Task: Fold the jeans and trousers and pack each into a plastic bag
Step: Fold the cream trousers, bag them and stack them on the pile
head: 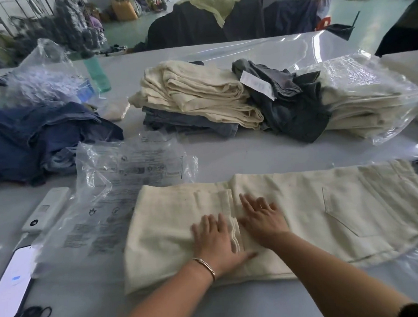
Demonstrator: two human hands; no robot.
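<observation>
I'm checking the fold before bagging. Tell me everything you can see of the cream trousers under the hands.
The cream trousers lie flat on the grey table, of what looks like denim, legs folded over from the left, a stitched back pocket facing up on the right. The left hand and right hand press flat beside the folded edge. A printed plastic bag lies at their left.

Matt cream woven cloth trousers [302, 209], crinkled glossy clear plastic bag [122, 187], smooth matt grey table [227, 152].

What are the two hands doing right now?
Left hand: open, pressing flat on the folded cream cotton trousers.
Right hand: open, fingers spread, pressing the same trousers.
</observation>
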